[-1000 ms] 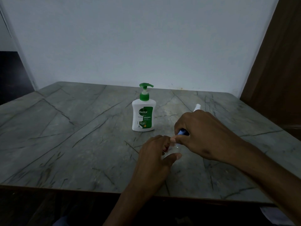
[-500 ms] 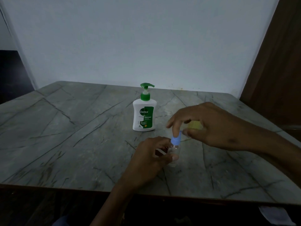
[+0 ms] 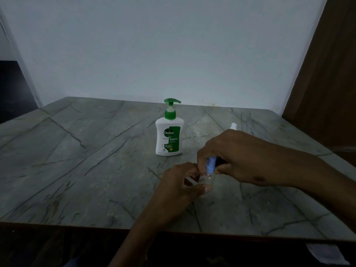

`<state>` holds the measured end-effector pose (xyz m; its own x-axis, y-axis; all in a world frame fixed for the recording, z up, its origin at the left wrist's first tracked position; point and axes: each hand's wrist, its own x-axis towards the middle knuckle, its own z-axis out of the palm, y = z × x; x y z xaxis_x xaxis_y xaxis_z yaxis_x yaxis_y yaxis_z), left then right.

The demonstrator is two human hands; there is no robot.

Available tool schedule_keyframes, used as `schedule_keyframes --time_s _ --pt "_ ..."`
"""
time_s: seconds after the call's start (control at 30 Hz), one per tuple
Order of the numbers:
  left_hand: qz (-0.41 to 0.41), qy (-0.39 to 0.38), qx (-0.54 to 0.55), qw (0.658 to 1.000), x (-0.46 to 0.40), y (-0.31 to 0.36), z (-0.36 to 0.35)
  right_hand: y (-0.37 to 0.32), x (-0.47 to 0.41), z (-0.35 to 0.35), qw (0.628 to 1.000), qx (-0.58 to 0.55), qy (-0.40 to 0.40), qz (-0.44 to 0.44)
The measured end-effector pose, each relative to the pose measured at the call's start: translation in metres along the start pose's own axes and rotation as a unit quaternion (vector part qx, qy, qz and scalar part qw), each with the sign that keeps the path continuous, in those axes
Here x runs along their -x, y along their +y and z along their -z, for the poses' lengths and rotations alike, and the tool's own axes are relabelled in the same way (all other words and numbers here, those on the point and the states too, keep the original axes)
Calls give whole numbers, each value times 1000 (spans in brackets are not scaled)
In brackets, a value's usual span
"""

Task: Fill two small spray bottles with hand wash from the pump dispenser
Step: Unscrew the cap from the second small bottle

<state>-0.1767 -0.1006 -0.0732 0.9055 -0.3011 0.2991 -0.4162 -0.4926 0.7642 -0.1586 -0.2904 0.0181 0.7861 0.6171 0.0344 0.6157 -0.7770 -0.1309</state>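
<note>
At about five o'clock from the table's middle, near the front edge, the left hand (image 3: 179,186) wraps its curled fingers and thumb around the body of a small clear spray bottle (image 3: 206,181) that stands on the table (image 3: 81,170). Just above it, the right hand (image 3: 237,157) reaches in from three o'clock and pinches the bottle's blue cap (image 3: 210,165) between thumb and curled fingers; the cap sits tilted on the bottle's neck, and whether it is seated or loose cannot be told. Farther back, at roughly twelve o'clock from the hands, the white pump dispenser (image 3: 169,134) with its green pump head stands upright, apart from both hands. Behind the right hand, at one o'clock, only the white tip of a second spray bottle (image 3: 233,125) shows. The table is grey-green stone with dark veins, set against a pale wall (image 3: 173,51), with a brown wooden panel (image 3: 331,74) at the right. Half a second ago the right hand hovered above the cap with its fingers spread; now it has closed down onto the cap, while the left hand keeps its grip on the bottle.
</note>
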Motion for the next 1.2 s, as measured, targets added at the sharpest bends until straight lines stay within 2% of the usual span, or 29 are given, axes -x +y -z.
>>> schedule_keyframes --time_s 0.1,0.3,0.5,0.6,0.7,0.87,0.97,1.2 --pt "-15 -10 1 1000 1 2 0 -3 7 7 998 -6 42 56" --pt "-46 -5 15 999 1 0 3 -27 26 67 993 -30 85 76" --pt "-41 -1 33 999 2 -2 1 -11 36 124 968 -2 247 41" --pt "-38 6 34 999 2 -3 1 -6 22 107 946 14 323 -9" --pt "-34 -2 32 999 2 -1 0 1 -5 49 948 78 303 -66" --pt "-35 5 16 999 2 0 -2 25 -49 -38 946 190 240 -103" --pt "-30 4 18 999 3 1 -2 30 -64 -53 945 218 207 -131" --pt "-41 10 28 999 4 -2 -1 37 -74 -62 933 253 207 -151"
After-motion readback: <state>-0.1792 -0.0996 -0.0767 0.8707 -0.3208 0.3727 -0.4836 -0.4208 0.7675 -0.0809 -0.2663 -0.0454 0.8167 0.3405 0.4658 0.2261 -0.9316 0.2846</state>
